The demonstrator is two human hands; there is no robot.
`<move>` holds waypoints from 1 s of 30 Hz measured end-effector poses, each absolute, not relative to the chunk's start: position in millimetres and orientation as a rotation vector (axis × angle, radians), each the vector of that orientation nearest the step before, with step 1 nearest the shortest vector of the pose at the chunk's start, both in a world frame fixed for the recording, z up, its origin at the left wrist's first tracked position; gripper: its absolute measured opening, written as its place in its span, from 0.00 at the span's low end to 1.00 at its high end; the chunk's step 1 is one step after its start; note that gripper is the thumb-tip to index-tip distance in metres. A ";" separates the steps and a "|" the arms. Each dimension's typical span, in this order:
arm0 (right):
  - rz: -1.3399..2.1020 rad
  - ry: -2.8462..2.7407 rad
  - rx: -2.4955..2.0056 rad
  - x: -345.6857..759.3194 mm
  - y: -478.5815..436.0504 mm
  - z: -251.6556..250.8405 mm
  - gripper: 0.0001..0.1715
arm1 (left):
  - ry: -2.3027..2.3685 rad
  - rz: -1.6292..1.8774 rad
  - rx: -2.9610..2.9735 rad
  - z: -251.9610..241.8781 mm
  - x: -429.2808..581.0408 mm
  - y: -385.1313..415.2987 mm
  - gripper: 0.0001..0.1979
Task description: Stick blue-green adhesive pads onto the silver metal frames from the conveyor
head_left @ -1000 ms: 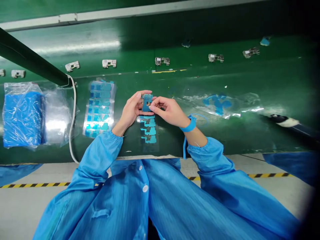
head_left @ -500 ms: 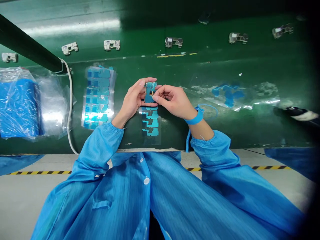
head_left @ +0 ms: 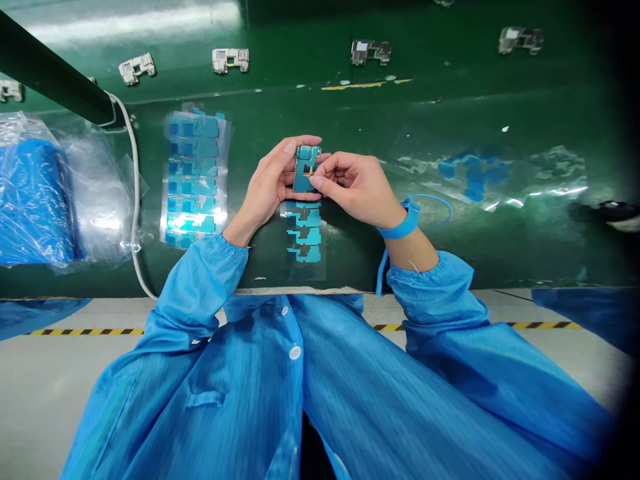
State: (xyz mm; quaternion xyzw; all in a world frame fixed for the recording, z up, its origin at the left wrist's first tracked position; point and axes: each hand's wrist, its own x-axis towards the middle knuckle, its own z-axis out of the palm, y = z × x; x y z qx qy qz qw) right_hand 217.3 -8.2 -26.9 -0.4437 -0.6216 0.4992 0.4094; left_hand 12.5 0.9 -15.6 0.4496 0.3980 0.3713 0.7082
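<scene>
My left hand holds a small circuit board by its edges, thumb and fingers around its left, top and bottom. Teal film pieces cover parts of the board's face. From the right, my right hand is closed, its thumb and index finger pinched at the board's right edge; whether a bit of film is also between the fingertips is too small to tell. A blue wrist strap is round my right wrist. Just below the hands lies a clear sheet with several teal die-cut stickers.
A larger sheet of blue stickers lies left, past a white cable and a plastic-wrapped blue pack. Several circuit boards lie spaced along the back. Clear film with blue remnants is at right. A dark post slants in upper left.
The view has shifted slightly, so the boards at the back sit higher and farther apart. Both hands keep their hold at the circuit board, with little change in the fingers.
</scene>
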 end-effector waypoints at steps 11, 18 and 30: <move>1.275 -1.545 -1.130 218.8 -8.5 -27.6 0.30 | 0.869 0.838 0.894 -14.3 12.6 0.3 0.29; 1.246 -1.565 -1.121 218.2 -8.6 -29.0 0.29 | 0.879 0.833 0.889 -14.1 13.2 0.1 0.29; 1.243 -1.590 -1.139 217.9 -8.6 -25.6 0.29 | 0.908 0.841 0.863 -13.1 14.2 0.2 0.29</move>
